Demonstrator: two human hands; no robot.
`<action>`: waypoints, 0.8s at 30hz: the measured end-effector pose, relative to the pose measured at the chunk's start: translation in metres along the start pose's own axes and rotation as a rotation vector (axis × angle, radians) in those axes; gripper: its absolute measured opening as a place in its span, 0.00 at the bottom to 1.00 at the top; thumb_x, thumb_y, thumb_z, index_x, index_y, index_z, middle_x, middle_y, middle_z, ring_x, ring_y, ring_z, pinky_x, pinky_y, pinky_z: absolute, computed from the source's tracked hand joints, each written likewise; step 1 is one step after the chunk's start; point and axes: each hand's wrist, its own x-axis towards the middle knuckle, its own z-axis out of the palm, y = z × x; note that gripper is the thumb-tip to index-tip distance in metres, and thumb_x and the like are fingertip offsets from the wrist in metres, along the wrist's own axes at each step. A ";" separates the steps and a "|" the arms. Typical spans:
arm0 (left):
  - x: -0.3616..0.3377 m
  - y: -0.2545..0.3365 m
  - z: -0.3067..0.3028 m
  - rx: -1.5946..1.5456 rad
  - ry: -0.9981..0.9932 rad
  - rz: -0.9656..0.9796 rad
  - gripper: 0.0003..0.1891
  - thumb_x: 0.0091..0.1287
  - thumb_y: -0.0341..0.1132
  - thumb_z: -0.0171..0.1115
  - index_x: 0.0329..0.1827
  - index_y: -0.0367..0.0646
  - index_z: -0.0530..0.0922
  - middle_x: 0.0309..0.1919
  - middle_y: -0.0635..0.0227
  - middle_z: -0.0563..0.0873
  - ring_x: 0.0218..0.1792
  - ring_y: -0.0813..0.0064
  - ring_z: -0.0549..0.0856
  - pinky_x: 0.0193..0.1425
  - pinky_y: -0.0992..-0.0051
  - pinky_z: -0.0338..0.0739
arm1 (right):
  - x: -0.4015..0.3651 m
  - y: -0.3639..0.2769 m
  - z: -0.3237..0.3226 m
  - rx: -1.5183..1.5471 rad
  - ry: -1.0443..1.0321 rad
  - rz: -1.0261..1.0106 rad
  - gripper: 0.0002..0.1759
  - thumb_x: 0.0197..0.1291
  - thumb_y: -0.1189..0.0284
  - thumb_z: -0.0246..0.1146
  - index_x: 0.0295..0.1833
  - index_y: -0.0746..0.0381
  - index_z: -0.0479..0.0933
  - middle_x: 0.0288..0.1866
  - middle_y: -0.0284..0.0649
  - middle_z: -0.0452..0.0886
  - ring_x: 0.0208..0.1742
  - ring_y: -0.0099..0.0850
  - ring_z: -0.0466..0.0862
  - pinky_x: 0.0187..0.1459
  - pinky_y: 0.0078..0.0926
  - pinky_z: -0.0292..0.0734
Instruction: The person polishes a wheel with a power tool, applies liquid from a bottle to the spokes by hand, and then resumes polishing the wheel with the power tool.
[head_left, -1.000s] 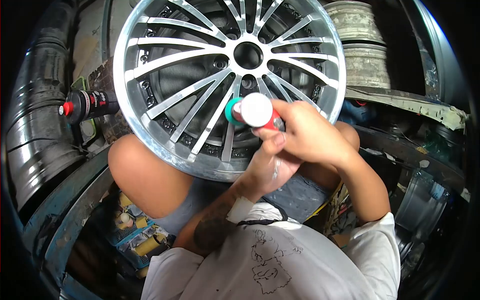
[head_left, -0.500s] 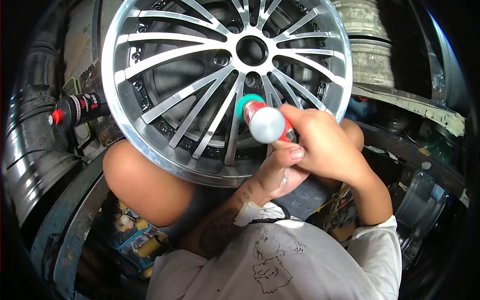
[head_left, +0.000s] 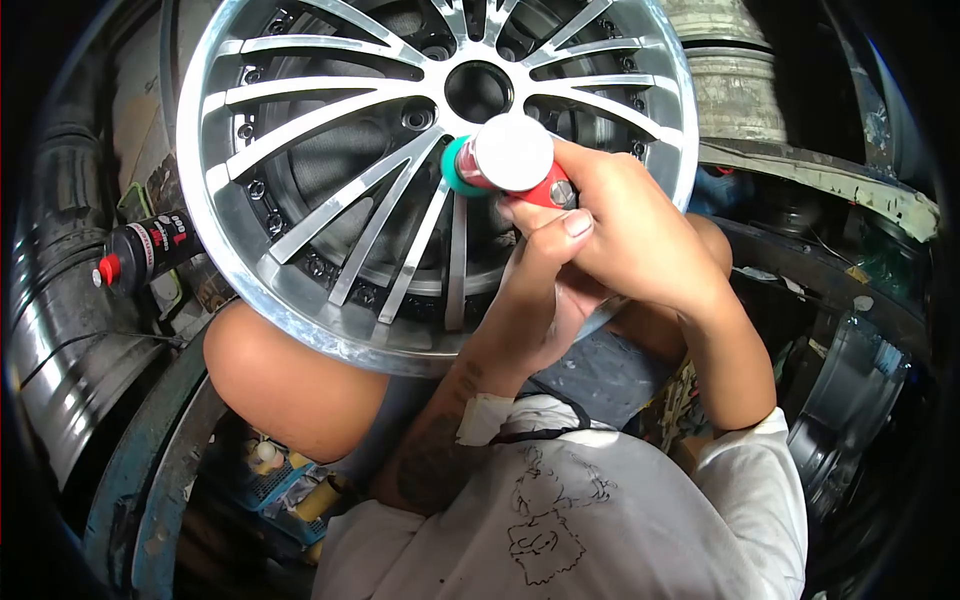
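A large alloy wheel (head_left: 345, 347) with polished silver spokes and dark gaps lies face up, its lower edge by my knees. Over its lower spokes is a small red polisher (head_left: 514, 152) with a round silver head and a green pad (head_left: 456, 166). The pad is at the spokes just below the centre hole. My right hand (head_left: 632, 222) wraps round the red body from the right. Coming up from below, my left hand (head_left: 556, 262) closes round the handle beneath it, thumb on top; its fingers are mostly hidden.
A black bottle (head_left: 150, 246) with a red cap lies at the wheel's left. Shiny metal wheel barrels (head_left: 85, 330) stand farther left, others (head_left: 715, 100) at upper right. A blue basket (head_left: 262, 487) of small items sits below my knee. A painted metal beam (head_left: 130, 470) curves at lower left.
Both hands have moved the polisher up and slightly left, from the lower spokes towards the wheel's centre hole. The wheel appears slightly farther up and left in view.
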 end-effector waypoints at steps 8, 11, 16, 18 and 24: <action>-0.030 -0.042 -0.019 -0.245 -0.132 0.007 0.35 0.73 0.42 0.64 0.81 0.43 0.61 0.77 0.61 0.70 0.81 0.65 0.68 0.84 0.55 0.62 | -0.034 -0.005 -0.001 -0.094 -0.217 -0.010 0.13 0.58 0.72 0.66 0.47 0.65 0.79 0.33 0.56 0.85 0.41 0.60 0.86 0.42 0.51 0.82; -0.045 -0.057 -0.020 -0.290 -0.166 0.080 0.37 0.72 0.41 0.65 0.81 0.44 0.61 0.78 0.62 0.70 0.82 0.65 0.67 0.85 0.55 0.59 | -0.047 -0.014 0.004 -0.056 -0.318 0.047 0.22 0.45 0.78 0.67 0.51 0.63 0.81 0.37 0.51 0.86 0.40 0.55 0.87 0.41 0.42 0.82; -0.041 -0.081 -0.041 -0.365 -0.214 0.059 0.33 0.70 0.40 0.66 0.77 0.43 0.67 0.76 0.61 0.72 0.80 0.64 0.68 0.85 0.54 0.59 | -0.047 -0.015 0.005 -0.085 -0.293 0.049 0.23 0.46 0.76 0.68 0.52 0.62 0.81 0.35 0.50 0.86 0.38 0.55 0.87 0.39 0.40 0.82; -0.036 -0.073 -0.034 -0.314 -0.165 0.122 0.30 0.70 0.40 0.67 0.73 0.41 0.71 0.74 0.60 0.74 0.79 0.63 0.70 0.84 0.54 0.60 | -0.044 -0.011 0.007 -0.122 -0.195 0.020 0.22 0.47 0.76 0.68 0.52 0.62 0.81 0.35 0.50 0.86 0.38 0.54 0.87 0.38 0.40 0.81; -0.035 -0.048 -0.013 -0.158 -0.118 0.199 0.21 0.72 0.39 0.63 0.62 0.34 0.78 0.68 0.57 0.78 0.75 0.66 0.74 0.82 0.55 0.65 | -0.043 -0.010 0.005 -0.068 -0.172 0.035 0.19 0.50 0.75 0.70 0.50 0.64 0.79 0.34 0.53 0.85 0.38 0.56 0.86 0.37 0.41 0.80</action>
